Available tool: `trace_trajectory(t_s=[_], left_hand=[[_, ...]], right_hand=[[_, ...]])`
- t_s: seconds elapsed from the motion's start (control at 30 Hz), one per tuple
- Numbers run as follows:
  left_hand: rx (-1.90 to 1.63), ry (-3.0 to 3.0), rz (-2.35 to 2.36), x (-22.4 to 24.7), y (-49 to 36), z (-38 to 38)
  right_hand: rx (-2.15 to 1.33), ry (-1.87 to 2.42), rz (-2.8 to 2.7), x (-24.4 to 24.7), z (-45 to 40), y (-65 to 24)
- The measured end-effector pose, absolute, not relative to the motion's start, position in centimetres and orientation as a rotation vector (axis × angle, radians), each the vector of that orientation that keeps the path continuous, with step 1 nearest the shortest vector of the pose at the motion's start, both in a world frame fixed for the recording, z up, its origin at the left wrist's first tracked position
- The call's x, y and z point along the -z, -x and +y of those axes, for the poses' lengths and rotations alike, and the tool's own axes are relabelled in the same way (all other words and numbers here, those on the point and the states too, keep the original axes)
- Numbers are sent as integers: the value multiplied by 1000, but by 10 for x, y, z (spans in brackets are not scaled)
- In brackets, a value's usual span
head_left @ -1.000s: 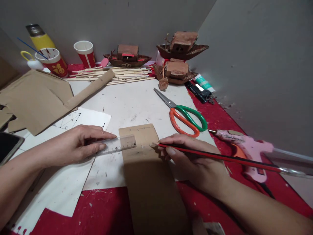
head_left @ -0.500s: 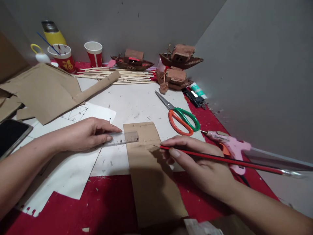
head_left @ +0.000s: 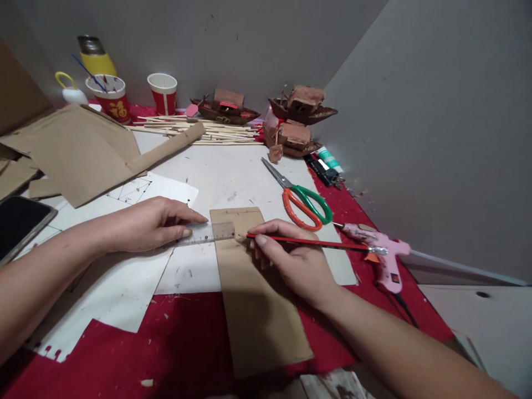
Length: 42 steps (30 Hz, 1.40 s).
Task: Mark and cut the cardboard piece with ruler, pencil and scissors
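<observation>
Over cardboard strip [head_left: 260,310], right hand [head_left: 303,266] and pencil [head_left: 344,245] now nearer ruler [head_left: 224,230].

It's greyish and dim in here. On the near side of the right hand [head_left: 297,260] gripping the pencil [head_left: 318,243], soft shadow darkens the cardboard strip [head_left: 253,299] and red cloth [head_left: 187,338]; beyond it, the white sheet [head_left: 224,174] looks brighter. Far from the grip, shapes stretch.

one pencil [head_left: 341,245], three boats [head_left: 295,134], cups [head_left: 160,102] (two)
</observation>
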<state>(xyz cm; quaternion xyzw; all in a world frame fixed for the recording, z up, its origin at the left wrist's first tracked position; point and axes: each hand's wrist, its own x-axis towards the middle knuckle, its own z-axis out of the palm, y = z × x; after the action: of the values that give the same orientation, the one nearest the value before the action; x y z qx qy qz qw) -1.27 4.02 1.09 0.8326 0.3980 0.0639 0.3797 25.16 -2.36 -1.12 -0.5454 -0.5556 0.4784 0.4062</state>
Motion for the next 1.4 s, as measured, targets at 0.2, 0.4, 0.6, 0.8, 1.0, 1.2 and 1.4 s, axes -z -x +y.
trace_trajectory(t_s=[0.2, 0.4, 0.6, 0.8, 1.0, 1.2, 1.4], left_hand=[[-135, -2124, 1022, -12, 12, 41], [-153, -2128, 998, -11, 13, 42], [-143, -2135, 995, -9, 14, 43], [-139, -2152, 995, -6, 15, 44], [-142, -2140, 999, -6, 15, 45], [-150, -2100, 1022, -6, 16, 45], [-155, -2092, 1036, -6, 17, 46]], right_hand=[[-1245, 1380, -1390, 14, -25, -254], [-1082, 1345, -1562, 19, -27, -253], [-868, 1366, -1779, 17, -25, -252], [-857, 1404, -1809, 21, -23, -251], [-790, 1381, -1857, 19, -22, -250], [-772, 1360, -1877, 20, -23, -249], [-781, 1346, -1904, 23, -22, -252]])
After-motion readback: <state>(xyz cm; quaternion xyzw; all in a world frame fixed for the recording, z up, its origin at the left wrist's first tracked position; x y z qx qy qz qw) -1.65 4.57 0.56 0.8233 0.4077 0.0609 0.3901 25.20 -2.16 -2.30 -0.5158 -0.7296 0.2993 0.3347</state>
